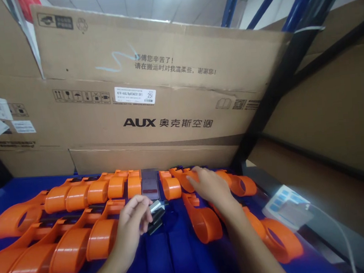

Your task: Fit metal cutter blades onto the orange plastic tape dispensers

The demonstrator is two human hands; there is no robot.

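My left hand (133,219) has its fingers closed on a small silver-and-black piece (157,213) that sticks out to the right of the fingertips, above the blue surface. My right hand (210,185) reaches to the back row on the right. Its thumb and forefinger are around the edge of an orange plastic part (186,183); the other fingers are partly hidden. Just in front of that hand lies another orange ring-shaped part (205,223) with an arm. Between the hands, at the back, is a dark grey flat object (149,184).
Rows of orange ring-shaped parts (71,250) lie left and right on the blue surface (161,261). A printed cardboard sheet (166,104) stands behind. A dark rack post (269,82) slants at right, near a white box (285,208) with a cable (339,229).
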